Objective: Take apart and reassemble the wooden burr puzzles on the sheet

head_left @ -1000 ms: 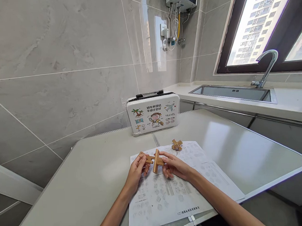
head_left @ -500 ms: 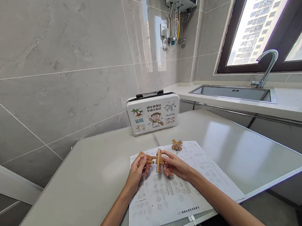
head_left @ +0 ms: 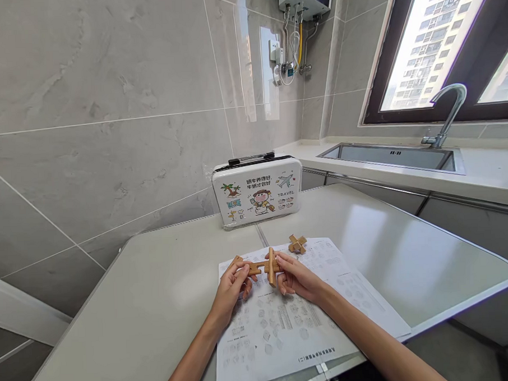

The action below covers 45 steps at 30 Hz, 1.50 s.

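Above the printed sheet, my left hand (head_left: 229,287) is closed on a notched wooden puzzle piece (head_left: 255,268) that points to the right. Another bit of wood (head_left: 237,259) shows behind its fingers; whether it is separate I cannot tell. My right hand (head_left: 299,277) pinches a wooden puzzle bar (head_left: 271,271), held nearly upright across the right end of the notched piece. The two pieces meet or overlap there, and fingers hide part of the joint. Beyond my right hand, an interlocked wooden burr puzzle (head_left: 297,244) rests at the sheet's far edge.
Under my hands lies the printed paper sheet (head_left: 281,341) with small diagrams, on a folding table (head_left: 158,307). A white cartoon-printed case (head_left: 258,193) stands at the back against the wall. To the right are a counter with a sink (head_left: 395,153) and a faucet (head_left: 448,114).
The upright bar in my right hand has shifted slightly right and straightened. More of the notched piece shows between the hands. My left hand has barely moved.
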### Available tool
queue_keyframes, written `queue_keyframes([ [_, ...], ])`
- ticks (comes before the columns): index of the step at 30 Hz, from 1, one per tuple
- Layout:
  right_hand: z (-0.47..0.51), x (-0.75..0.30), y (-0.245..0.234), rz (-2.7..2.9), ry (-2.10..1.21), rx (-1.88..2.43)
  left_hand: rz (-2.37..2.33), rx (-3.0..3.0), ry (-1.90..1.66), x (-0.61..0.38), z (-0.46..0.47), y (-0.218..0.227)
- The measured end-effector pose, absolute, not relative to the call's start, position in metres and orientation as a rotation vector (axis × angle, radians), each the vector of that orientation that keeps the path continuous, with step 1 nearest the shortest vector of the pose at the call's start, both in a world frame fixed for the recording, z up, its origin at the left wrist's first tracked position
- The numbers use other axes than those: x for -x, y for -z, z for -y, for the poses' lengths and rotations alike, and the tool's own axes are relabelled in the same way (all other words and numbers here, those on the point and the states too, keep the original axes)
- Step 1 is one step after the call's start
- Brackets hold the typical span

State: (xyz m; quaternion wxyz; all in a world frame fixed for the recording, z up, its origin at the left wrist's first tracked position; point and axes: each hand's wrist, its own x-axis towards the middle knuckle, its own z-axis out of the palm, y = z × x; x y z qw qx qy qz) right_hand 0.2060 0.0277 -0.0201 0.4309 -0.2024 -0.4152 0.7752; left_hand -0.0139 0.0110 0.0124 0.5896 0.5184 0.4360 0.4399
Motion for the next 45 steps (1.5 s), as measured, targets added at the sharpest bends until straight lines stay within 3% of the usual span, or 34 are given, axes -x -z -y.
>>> queue_keyframes([
  [45,-0.0291,-0.2073,0.0196,0.968,-1.942,0.522,-1.037,-1.234,-1.019,0.0139,-0.0112,-0.0115],
])
